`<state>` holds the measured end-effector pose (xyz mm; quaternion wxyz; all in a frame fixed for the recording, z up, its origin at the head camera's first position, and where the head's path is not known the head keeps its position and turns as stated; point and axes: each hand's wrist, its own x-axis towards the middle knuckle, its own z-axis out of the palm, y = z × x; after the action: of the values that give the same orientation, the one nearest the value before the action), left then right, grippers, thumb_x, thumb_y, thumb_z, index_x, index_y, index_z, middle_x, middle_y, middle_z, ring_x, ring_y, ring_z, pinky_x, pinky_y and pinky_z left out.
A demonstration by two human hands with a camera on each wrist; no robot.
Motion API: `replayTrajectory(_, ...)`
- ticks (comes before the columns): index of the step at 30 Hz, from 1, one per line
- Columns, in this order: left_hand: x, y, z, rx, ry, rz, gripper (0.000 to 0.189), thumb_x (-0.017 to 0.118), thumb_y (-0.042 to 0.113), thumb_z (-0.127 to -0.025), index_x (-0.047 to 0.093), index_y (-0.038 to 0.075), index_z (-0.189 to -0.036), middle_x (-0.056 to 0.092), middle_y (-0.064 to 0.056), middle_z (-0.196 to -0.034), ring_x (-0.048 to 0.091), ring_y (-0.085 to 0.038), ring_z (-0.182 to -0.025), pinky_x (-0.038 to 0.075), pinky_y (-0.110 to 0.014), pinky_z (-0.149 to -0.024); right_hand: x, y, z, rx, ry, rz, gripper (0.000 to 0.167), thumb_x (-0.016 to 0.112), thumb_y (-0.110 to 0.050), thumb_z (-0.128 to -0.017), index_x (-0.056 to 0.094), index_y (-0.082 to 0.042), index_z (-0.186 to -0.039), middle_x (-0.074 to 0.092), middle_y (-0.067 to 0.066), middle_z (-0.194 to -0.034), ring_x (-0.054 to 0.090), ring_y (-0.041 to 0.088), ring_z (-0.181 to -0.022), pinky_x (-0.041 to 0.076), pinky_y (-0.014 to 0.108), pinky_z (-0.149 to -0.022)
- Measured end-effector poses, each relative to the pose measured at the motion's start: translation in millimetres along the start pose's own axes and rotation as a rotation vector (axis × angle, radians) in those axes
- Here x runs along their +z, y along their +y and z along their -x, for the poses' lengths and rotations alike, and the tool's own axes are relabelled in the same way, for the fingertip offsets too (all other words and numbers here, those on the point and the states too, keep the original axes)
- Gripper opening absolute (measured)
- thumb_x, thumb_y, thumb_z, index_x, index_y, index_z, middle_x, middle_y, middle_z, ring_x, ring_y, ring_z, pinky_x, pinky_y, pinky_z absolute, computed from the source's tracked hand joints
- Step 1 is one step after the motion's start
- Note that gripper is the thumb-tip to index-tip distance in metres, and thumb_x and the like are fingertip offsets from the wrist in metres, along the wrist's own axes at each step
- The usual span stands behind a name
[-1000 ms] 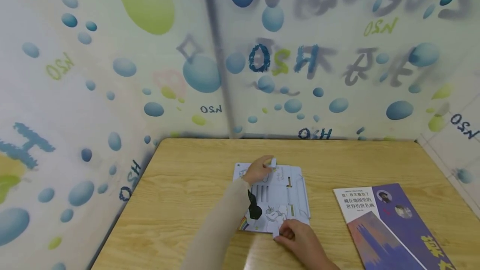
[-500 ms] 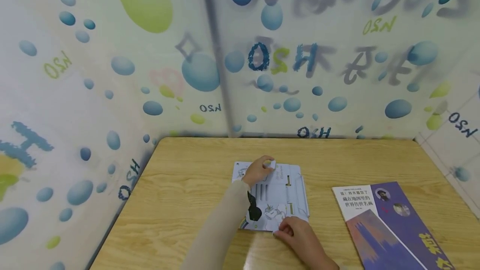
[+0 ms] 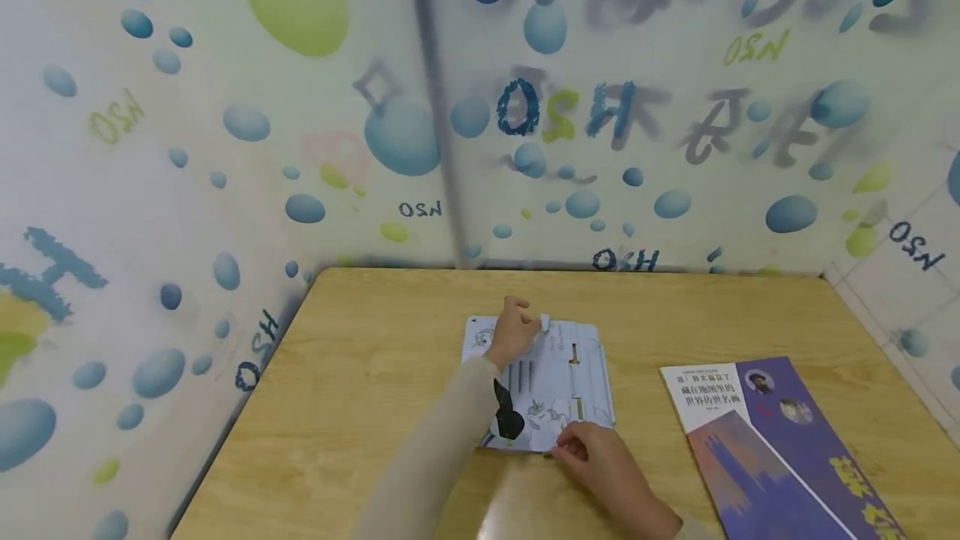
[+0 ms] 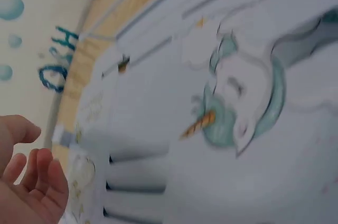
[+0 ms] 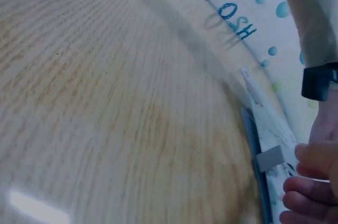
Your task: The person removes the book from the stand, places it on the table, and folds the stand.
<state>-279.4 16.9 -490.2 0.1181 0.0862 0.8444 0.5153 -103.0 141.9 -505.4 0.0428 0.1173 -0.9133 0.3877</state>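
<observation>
A flat white slotted panel (image 3: pixel 555 375) printed with unicorns lies on the wooden table (image 3: pixel 360 373). My left hand (image 3: pixel 513 333) is over its far edge, fingers loosely bent and holding nothing, beside a small white tab (image 3: pixel 545 322). In the left wrist view a gap shows between the left hand (image 4: pixel 33 174) and that tab (image 4: pixel 63 135). My right hand (image 3: pixel 600 458) is at the panel's near edge with bent fingers. The right wrist view shows its fingertips (image 5: pixel 303 152) just apart from a grey-looking tab (image 5: pixel 270 158) that sticks out past the edge.
A purple and white book (image 3: pixel 772 440) lies on the table to the right. Behind the table stands a wall (image 3: pixel 660 65) printed with bubbles and letters. A black wrist device (image 3: pixel 510 422) on the left sleeve covers part of the panel.
The left hand has let go of the far tab, and its fingers have spread away. The near tab, pinched and sticking out earlier, hardly shows in the head view; the right hand has drawn slightly right.
</observation>
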Motion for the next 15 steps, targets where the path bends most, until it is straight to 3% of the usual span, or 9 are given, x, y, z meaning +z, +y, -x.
replayTrajectory(2, 4.5, 6.1, 5.9, 0.012, -0.032, 0.023, 0.03, 0.057, 0.014, -0.09, 0.047, 0.002, -0.116, 0.054, -0.007, -0.085, 0.055, -0.021, -0.07, 0.043, -0.028, -0.055, -6, -2, 2.2, 0.034, 0.038, 0.013, 0.01, 0.072, -0.01, -0.077, 0.063, -0.014, -0.074, 0.056, -0.012, -0.066, 0.049, -0.001, -0.06, 0.044, 0.02, -0.054)
replayTrajectory(6, 13.6, 17.4, 15.8, 0.002, -0.226, -0.006, 0.026, 0.061, 0.023, -0.089, 0.057, 0.007, -0.109, 0.057, -0.004, -0.081, 0.057, -0.022, -0.071, 0.046, -0.027, -0.055, -16, 2, 5.4, 0.115, 0.139, 0.029, 0.012, 0.073, -0.008, -0.076, 0.064, -0.015, -0.074, 0.056, -0.012, -0.066, 0.051, 0.002, -0.061, 0.045, 0.021, -0.057)
replayTrajectory(9, 21.9, 15.8, 20.6, -0.013, -0.333, -0.033, 0.028, 0.066, 0.026, -0.086, 0.059, 0.008, -0.106, 0.058, -0.003, -0.08, 0.058, -0.02, -0.068, 0.048, -0.028, -0.056, -18, 10, 11.5, 0.14, 0.214, 0.041, 0.013, 0.075, -0.005, -0.074, 0.064, -0.012, -0.074, 0.056, -0.01, -0.066, 0.053, 0.004, -0.062, 0.046, 0.022, -0.056)
replayTrajectory(11, 24.9, 16.2, 20.4, -0.02, -0.351, -0.042, 0.029, 0.069, 0.025, -0.083, 0.059, 0.008, -0.105, 0.058, -0.002, -0.08, 0.057, -0.018, -0.066, 0.047, -0.027, -0.055, -19, 17, 12.7, 0.138, 0.253, 0.047, 0.014, 0.075, -0.003, -0.072, 0.064, -0.01, -0.076, 0.057, -0.008, -0.067, 0.053, 0.004, -0.062, 0.046, 0.021, -0.055)
replayTrajectory(15, 27.5, 18.1, 22.0, -0.03, -0.307, -0.061, 0.027, 0.073, 0.019, -0.08, 0.061, 0.007, -0.101, 0.058, -0.001, -0.078, 0.054, -0.014, -0.065, 0.045, -0.025, -0.056, -19, 26, 12.0, 0.127, 0.29, 0.061, 0.015, 0.075, -0.001, -0.072, 0.064, -0.007, -0.079, 0.058, -0.006, -0.069, 0.053, 0.006, -0.062, 0.045, 0.021, -0.053)
